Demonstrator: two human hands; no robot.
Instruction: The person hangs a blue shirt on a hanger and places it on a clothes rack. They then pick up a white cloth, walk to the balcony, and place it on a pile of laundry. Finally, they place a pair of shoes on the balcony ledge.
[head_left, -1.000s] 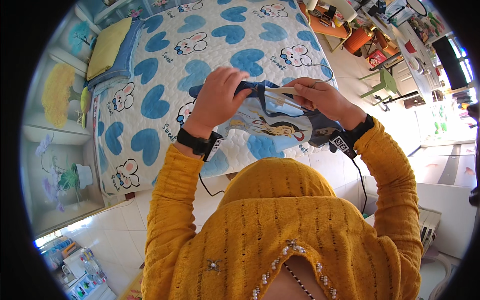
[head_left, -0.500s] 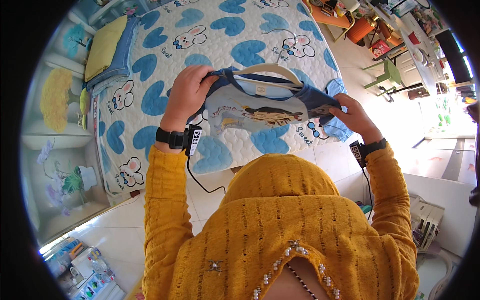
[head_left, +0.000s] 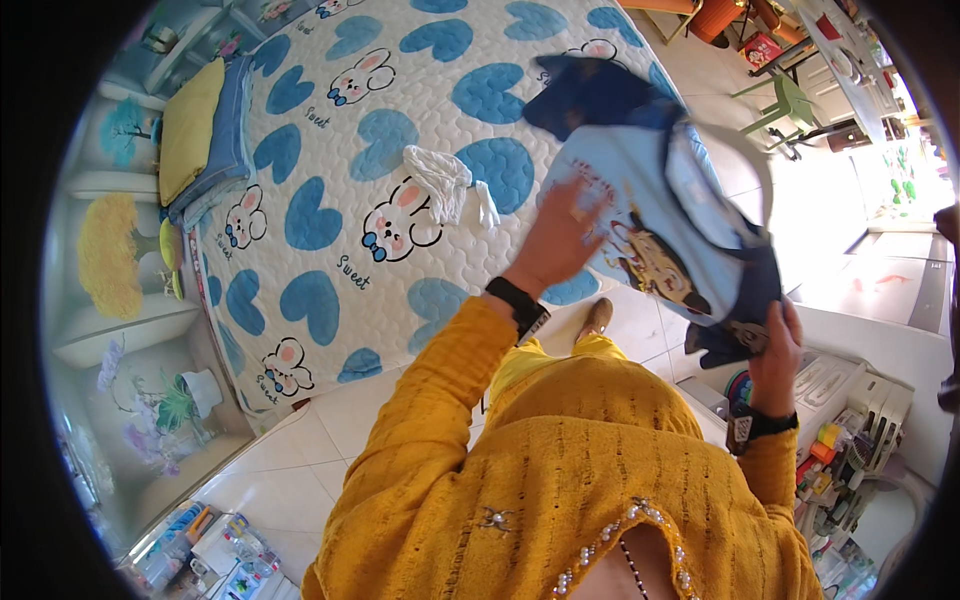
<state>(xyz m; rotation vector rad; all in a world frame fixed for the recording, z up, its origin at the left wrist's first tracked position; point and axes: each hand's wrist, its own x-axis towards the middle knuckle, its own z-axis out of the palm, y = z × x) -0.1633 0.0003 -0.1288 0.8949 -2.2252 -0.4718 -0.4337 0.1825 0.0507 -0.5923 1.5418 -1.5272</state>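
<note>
Thin and soft, the shirt (head_left: pixel 640 165) hangs slantwise over the near right edge of the bed, its far end blurred. The body is pale blue, the sleeves and neckband navy, and the front carries a printed figure in brown and black beside small reddish marks. A smooth cream hanger (head_left: pixel 768 190) curves out at the right of the neck, a slim bow against the slack cloth.

The right hand (head_left: pixel 778 345) pinches the shirt's dark near end, thumb against fingers. The left hand (head_left: pixel 560 235) lies at the pale front, fingers smeared by blur; I cannot tell whether they grip the fabric or only rest on it.

Beneath spreads a quilt (head_left: pixel 400 290), stitched into little puckers, white with rounded blue hearts and cartoon rabbits. A flimsy white cloth (head_left: pixel 440 185) lies crumpled on it, left of the shirt. At the far left, a plump yellow pillow (head_left: pixel 190 125) sits on blue bedding (head_left: pixel 234 130).

The person's mustard top (head_left: pixel 590 480) is nubbly knit, slotted with small gaps, pearly beads rimming its neckline. Glossy pale tiles (head_left: pixel 280 450) cover the floor, near left.
</note>
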